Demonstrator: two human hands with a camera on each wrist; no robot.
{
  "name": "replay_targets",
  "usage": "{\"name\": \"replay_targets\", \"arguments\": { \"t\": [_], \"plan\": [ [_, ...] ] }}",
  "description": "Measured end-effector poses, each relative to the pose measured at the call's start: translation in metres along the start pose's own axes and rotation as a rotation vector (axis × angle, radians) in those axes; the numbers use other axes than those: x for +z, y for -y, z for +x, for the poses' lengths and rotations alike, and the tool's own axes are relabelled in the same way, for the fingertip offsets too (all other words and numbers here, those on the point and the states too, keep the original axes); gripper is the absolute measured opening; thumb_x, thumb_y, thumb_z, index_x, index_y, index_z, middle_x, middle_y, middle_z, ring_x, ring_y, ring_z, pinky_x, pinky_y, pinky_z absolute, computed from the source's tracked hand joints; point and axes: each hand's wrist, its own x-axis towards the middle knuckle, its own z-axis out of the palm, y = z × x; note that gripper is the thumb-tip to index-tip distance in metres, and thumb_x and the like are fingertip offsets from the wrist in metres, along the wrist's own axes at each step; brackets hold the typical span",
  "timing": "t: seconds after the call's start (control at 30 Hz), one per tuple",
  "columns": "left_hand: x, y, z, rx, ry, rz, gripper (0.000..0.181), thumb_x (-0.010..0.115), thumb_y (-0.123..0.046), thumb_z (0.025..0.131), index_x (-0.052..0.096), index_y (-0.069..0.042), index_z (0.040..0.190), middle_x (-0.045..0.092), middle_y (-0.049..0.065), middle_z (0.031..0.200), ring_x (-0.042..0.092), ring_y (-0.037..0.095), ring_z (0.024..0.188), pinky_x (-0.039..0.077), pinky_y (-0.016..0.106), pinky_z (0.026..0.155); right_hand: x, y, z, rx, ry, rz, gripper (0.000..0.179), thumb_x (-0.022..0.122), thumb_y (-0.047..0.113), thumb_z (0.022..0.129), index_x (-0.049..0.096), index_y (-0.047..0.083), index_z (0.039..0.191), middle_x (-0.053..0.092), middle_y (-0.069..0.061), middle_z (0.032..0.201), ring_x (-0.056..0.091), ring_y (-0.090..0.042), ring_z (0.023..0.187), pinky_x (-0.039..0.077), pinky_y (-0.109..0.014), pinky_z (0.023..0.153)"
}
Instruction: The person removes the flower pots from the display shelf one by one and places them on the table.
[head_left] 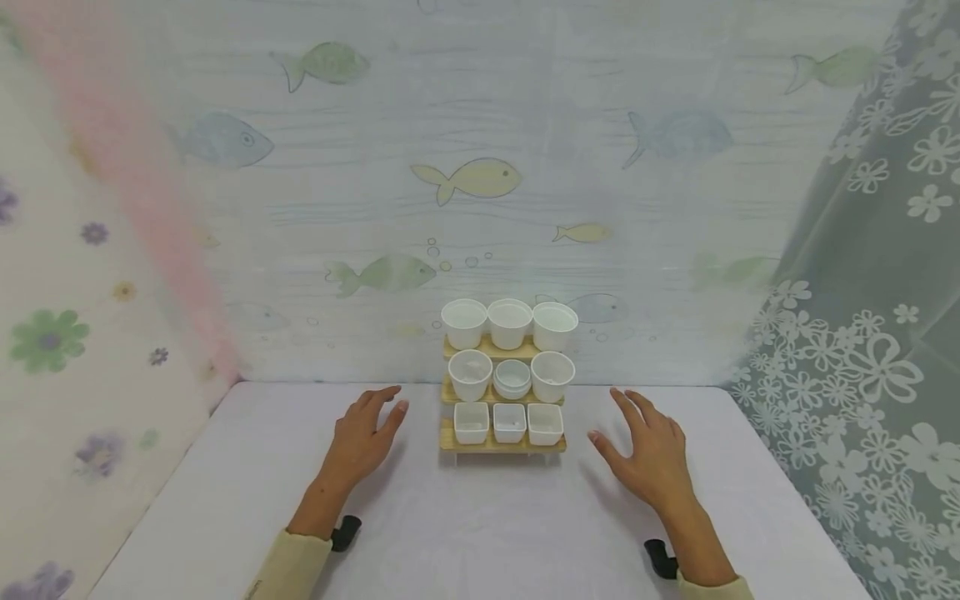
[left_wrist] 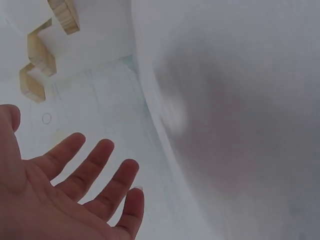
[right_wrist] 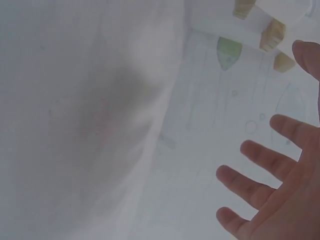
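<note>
A three-step wooden rack (head_left: 502, 447) stands in the middle of the table, full of small white cups. Its top step bears three round cups (head_left: 510, 325). Two larger round cups flank a smaller round bowl (head_left: 512, 379) on the middle step, while square cups (head_left: 471, 423) line the bottom one. To the left of the rack, my left hand (head_left: 363, 437) hovers with fingers spread, holding nothing. My right hand (head_left: 651, 454) is held likewise on the other side, apart from the rack. Both wrist views show bare palms, with the wooden step ends (left_wrist: 42, 55) beyond.
A white cloth covers the table (head_left: 495, 533). Behind it hangs a pale curtain (head_left: 525, 108) printed with fish. Flowered curtains close off the left and right sides. A black wrist mount (head_left: 346, 533) sticks out at the left wrist, and another black mount (head_left: 662, 558) at the right.
</note>
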Motion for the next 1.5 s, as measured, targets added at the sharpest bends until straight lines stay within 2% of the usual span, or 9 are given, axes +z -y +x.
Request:
{"name": "replay_targets", "arguments": {
  "t": [0.23, 0.37, 0.47, 0.63, 0.73, 0.93, 1.1, 1.3, 1.5],
  "plan": [
    [0.004, -0.005, 0.0, -0.032, 0.018, -0.156, 0.057, 0.044, -0.054, 0.113, 0.058, -0.013, 0.15, 0.062, 0.012, 0.137, 0.059, 0.032, 0.127, 0.051, 0.057, 0.107, -0.003, 0.006, 0.002, -0.046, -0.05, 0.03, 0.073, 0.08, 0.041, 0.093, 0.053, 0.014, 0.154, 0.054, -0.018, 0.151, 0.055, -0.047, 0.131, 0.036, -0.073, 0.11],
    [0.011, -0.006, 0.001, -0.039, 0.034, -0.216, 0.057, 0.043, -0.055, 0.112, 0.06, -0.014, 0.148, 0.063, 0.01, 0.138, 0.059, 0.03, 0.126, 0.052, 0.054, 0.106, -0.006, 0.01, 0.003, -0.073, -0.086, 0.063, 0.068, 0.083, 0.037, 0.091, 0.058, 0.012, 0.149, 0.057, -0.018, 0.145, 0.059, -0.046, 0.126, 0.045, -0.072, 0.104],
    [0.016, -0.008, 0.001, -0.071, 0.062, -0.292, 0.057, 0.044, -0.057, 0.112, 0.061, -0.016, 0.148, 0.065, 0.009, 0.137, 0.062, 0.027, 0.124, 0.053, 0.053, 0.105, -0.007, 0.015, 0.002, -0.071, -0.096, 0.101, 0.065, 0.084, 0.034, 0.09, 0.06, 0.012, 0.147, 0.058, -0.02, 0.142, 0.061, -0.046, 0.124, 0.05, -0.071, 0.099],
    [0.026, -0.012, 0.0, -0.132, 0.112, -0.478, 0.058, 0.048, -0.056, 0.111, 0.061, -0.013, 0.146, 0.068, 0.012, 0.13, 0.066, 0.025, 0.118, 0.057, 0.045, 0.099, -0.008, 0.022, 0.002, -0.043, -0.08, 0.158, 0.063, 0.086, 0.031, 0.09, 0.062, 0.012, 0.145, 0.058, -0.02, 0.138, 0.062, -0.046, 0.122, 0.054, -0.068, 0.098],
    [0.03, -0.015, -0.001, -0.153, 0.132, -0.553, 0.057, 0.049, -0.054, 0.111, 0.06, -0.01, 0.147, 0.068, 0.015, 0.127, 0.067, 0.026, 0.115, 0.059, 0.042, 0.098, -0.007, 0.025, 0.002, -0.034, -0.065, 0.187, 0.061, 0.086, 0.03, 0.09, 0.063, 0.013, 0.144, 0.058, -0.019, 0.136, 0.062, -0.043, 0.122, 0.055, -0.065, 0.099],
    [0.036, -0.02, -0.003, -0.208, 0.151, -0.695, 0.056, 0.051, -0.048, 0.112, 0.057, -0.006, 0.147, 0.067, 0.017, 0.124, 0.07, 0.028, 0.113, 0.06, 0.044, 0.099, -0.004, 0.031, 0.002, -0.048, -0.046, 0.226, 0.059, 0.088, 0.027, 0.089, 0.065, 0.016, 0.143, 0.058, -0.014, 0.134, 0.061, -0.036, 0.122, 0.056, -0.061, 0.101],
    [0.04, -0.022, -0.005, -0.234, 0.17, -0.737, 0.052, 0.053, -0.044, 0.112, 0.056, -0.006, 0.148, 0.067, 0.016, 0.123, 0.071, 0.026, 0.111, 0.061, 0.039, 0.095, -0.002, 0.035, 0.001, -0.074, -0.051, 0.24, 0.059, 0.089, 0.024, 0.088, 0.066, 0.018, 0.142, 0.059, -0.011, 0.133, 0.061, -0.033, 0.122, 0.057, -0.059, 0.1],
    [0.046, -0.019, -0.005, -0.238, 0.183, -0.767, 0.042, 0.055, -0.032, 0.112, 0.059, -0.008, 0.146, 0.069, 0.014, 0.119, 0.071, 0.022, 0.102, 0.061, 0.029, 0.086, 0.003, 0.04, 0.003, -0.148, -0.08, 0.32, 0.053, 0.091, 0.013, 0.085, 0.072, 0.015, 0.134, 0.062, -0.008, 0.132, 0.061, -0.03, 0.124, 0.057, -0.056, 0.102],
    [0.051, -0.018, -0.007, -0.21, 0.194, -0.777, 0.039, 0.055, -0.02, 0.111, 0.059, -0.007, 0.147, 0.07, 0.014, 0.118, 0.07, 0.022, 0.1, 0.061, 0.031, 0.084, 0.01, 0.044, 0.002, -0.189, -0.085, 0.345, 0.049, 0.092, 0.01, 0.083, 0.075, 0.013, 0.129, 0.063, -0.01, 0.133, 0.062, -0.03, 0.125, 0.057, -0.056, 0.103]
  ]
}}
